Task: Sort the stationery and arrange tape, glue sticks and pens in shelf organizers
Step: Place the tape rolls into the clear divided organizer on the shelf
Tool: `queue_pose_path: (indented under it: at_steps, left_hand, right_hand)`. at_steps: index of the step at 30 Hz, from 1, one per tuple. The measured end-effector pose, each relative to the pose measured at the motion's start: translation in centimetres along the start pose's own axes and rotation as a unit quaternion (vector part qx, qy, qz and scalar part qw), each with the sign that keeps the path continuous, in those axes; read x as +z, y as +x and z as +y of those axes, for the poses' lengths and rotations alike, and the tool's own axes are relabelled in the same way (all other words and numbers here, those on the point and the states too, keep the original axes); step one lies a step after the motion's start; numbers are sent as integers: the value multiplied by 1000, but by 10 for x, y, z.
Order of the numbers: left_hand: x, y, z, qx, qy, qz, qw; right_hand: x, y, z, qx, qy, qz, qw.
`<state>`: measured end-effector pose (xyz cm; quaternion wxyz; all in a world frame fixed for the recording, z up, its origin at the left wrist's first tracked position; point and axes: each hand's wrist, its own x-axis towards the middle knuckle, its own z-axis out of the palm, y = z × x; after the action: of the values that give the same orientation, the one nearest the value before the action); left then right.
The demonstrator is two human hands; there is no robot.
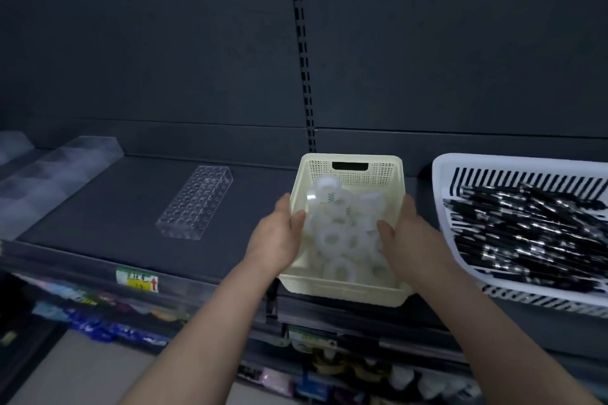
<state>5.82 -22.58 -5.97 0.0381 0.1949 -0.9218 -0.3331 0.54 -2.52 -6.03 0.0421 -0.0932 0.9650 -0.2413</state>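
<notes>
Dark shelf [108, 207]: clear stepped riser [62, 171] far left, clear acrylic pen holder [194, 204] with rows of holes lying next to it, well apart from the baskets. Price label [137, 279] on the shelf's front edge. Left hand [278, 237] grips the left wall of the cream basket [342, 293], thumb inside. Basket sits at the shelf's front edge, full of clear tape rolls [335, 240]. Right hand [411, 237] grips the right wall, thumb inside. White basket [441, 181] just beside it on the right holds a pile of black pens [526, 227]
</notes>
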Motion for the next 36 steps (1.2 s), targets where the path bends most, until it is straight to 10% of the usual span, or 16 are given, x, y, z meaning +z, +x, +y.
queue_pose_path:
  at_steps: [15, 36]
  left_hand:
    - [-54, -17, -16, -132, -233, 76, 961]
    - [-328, -183, -304, -284, -211, 338, 872]
  right_hand:
    - [-20, 18, -61, -130, 78, -37, 988]
    - [155, -114, -456, -382, 107, -160, 904]
